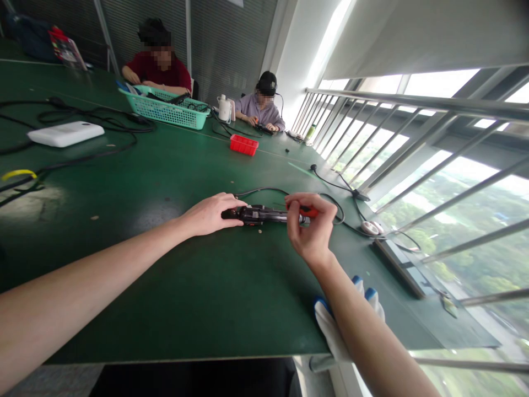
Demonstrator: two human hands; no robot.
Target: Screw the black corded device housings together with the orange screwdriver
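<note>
A long black corded appliance (pixel 264 215), shaped like a hair iron, lies across the green table in front of me. My left hand (pixel 217 214) grips its left end, thumb on the near side and fingers on the far side. In my right hand (pixel 312 223) is a screwdriver (pixel 308 211) with a red and black handle. Its thin shaft points left, over the appliance. The right fingers are curled around the handle, close to the appliance's right end, and hide part of it. Whether the screwdriver tip touches the appliance, I cannot tell.
White gloves with blue fingertips (pixel 328 325) lie under my right forearm. A red tray (pixel 243 145), a green basket (pixel 167 112) and a white power bank-like box (pixel 66 134) stand farther off. Cables and a dark flat box (pixel 399 267) lie along the railing side. Two people sit opposite.
</note>
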